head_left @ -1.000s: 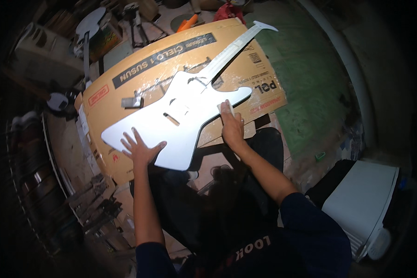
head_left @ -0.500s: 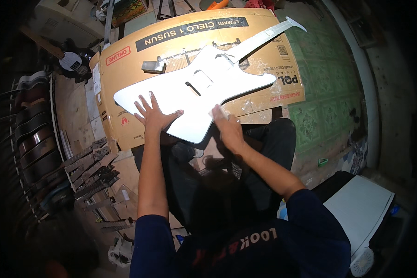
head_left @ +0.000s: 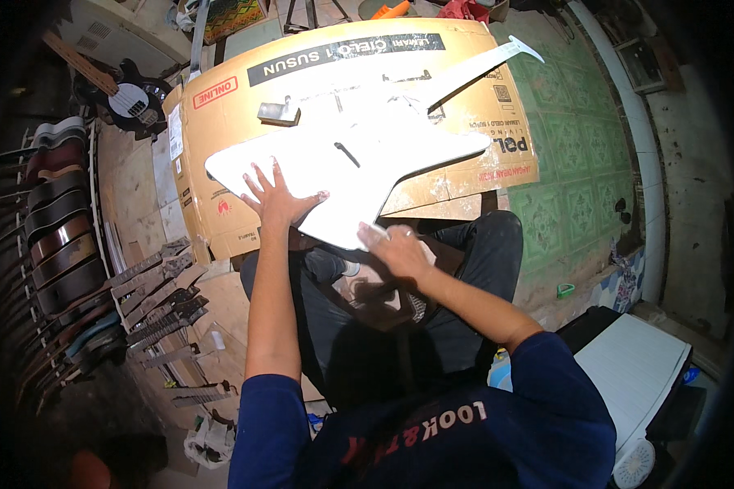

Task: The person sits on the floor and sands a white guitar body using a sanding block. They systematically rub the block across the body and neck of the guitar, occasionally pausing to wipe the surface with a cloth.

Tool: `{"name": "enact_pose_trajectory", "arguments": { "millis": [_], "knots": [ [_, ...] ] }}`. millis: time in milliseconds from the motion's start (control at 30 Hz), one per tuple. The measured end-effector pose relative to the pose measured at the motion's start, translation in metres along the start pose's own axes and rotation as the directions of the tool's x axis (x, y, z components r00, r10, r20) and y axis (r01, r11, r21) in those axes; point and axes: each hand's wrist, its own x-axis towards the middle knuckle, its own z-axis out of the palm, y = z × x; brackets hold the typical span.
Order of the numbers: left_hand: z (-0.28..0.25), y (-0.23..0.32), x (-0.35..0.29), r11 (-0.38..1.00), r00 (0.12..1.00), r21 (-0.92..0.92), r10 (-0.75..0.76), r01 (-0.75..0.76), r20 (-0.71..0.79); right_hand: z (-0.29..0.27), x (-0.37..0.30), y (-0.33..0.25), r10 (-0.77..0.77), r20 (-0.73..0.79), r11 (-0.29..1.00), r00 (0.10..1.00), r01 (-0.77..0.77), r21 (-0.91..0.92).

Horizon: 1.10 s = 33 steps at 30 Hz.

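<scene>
A white, angular electric guitar body (head_left: 334,191) with its neck (head_left: 477,69) lies flat across a cardboard sheet (head_left: 212,126), the neck pointing to the far right. Strong light washes out much of its surface. My left hand (head_left: 279,200) rests on the body's left side, fingers spread, holding nothing. At the body's near lower edge, my right hand (head_left: 401,254) is closed, with a small pale piece (head_left: 370,236) at its fingertips against the edge. Blur hides what kind of piece it is. A small grey block (head_left: 278,114) sits on the cardboard beyond the body.
A black bass guitar (head_left: 130,102) leans at the far left. Below it stand a row of guitar bodies (head_left: 61,236) and several guitar necks (head_left: 167,306). Green patterned floor tiles (head_left: 567,163) extend to the right. A white box-like case (head_left: 628,375) stands at the near right.
My right hand has slid toward me and slightly left along the body's near edge. My left hand keeps its place on the body. The whole view has shifted slightly.
</scene>
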Motion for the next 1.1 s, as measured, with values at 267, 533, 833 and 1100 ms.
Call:
{"name": "enact_pose_trajectory", "arguments": {
  "millis": [267, 533, 833, 1100],
  "knots": [
    [0.004, -0.002, 0.000, 1.000, 1.000, 0.000, 0.002, -0.002, -0.001, 0.008, -0.006, 0.014, -0.320, -0.195, 0.906, 0.927, 0.239, -0.351],
    [0.005, -0.004, -0.002, 1.000, 1.000, -0.021, 0.006, -0.006, -0.016, -0.024, 0.024, -0.005, 0.191, -0.233, 0.982, 0.954, -0.182, 0.059],
    [0.002, -0.002, -0.004, 1.000, 1.000, -0.005, -0.004, 0.004, -0.016, -0.041, 0.025, -0.006, 0.038, -0.204, 0.993, 0.978, -0.059, -0.098],
    [0.001, -0.003, -0.002, 1.000, 1.000, 0.005, -0.011, 0.011, 0.007, -0.030, 0.009, -0.006, 0.002, -0.022, 0.986, 1.000, -0.006, -0.166]
  ]
}}
